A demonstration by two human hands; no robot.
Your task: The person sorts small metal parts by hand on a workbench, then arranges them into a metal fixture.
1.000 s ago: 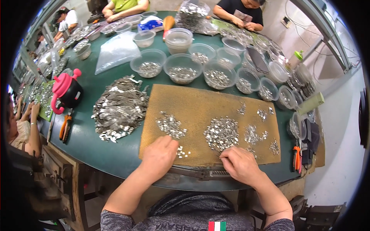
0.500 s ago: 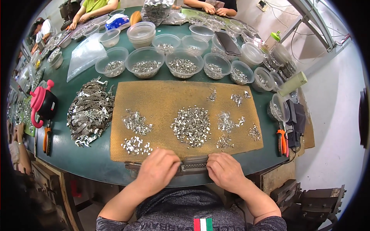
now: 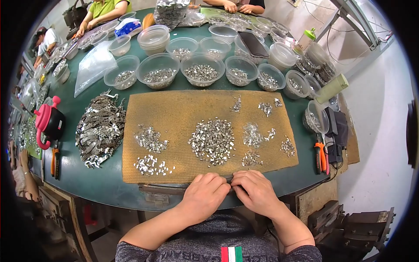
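Note:
My left hand (image 3: 204,195) and my right hand (image 3: 254,192) are close together at the front edge of a tan textured mat (image 3: 172,107). Both have bent, pinched fingers; whatever lies between their fingertips is hidden. Under and beside them a dark metal fixture (image 3: 156,198) runs along the table's edge, mostly covered by my left hand. On the mat, beyond my hands, lies a round pile of small silver metal pieces (image 3: 212,142). Smaller heaps flank it: thin bright pieces (image 3: 150,139) and flat shiny pieces (image 3: 149,165) on the left, loose bits (image 3: 252,135) on the right.
A heap of silver linked metal strips (image 3: 100,129) lies left of the mat, near a pink-and-black cup (image 3: 51,122) and orange-handled pliers (image 3: 55,161). Other pliers (image 3: 320,157) lie at right. Plastic bowls (image 3: 202,70) of metal pieces line the back; a phone (image 3: 253,43) rests on some. Co-workers sit beyond.
My left hand has moved right, up against my right hand, covering the part of the fixture with a linked metal strip that showed between them. My right hand has shifted slightly left.

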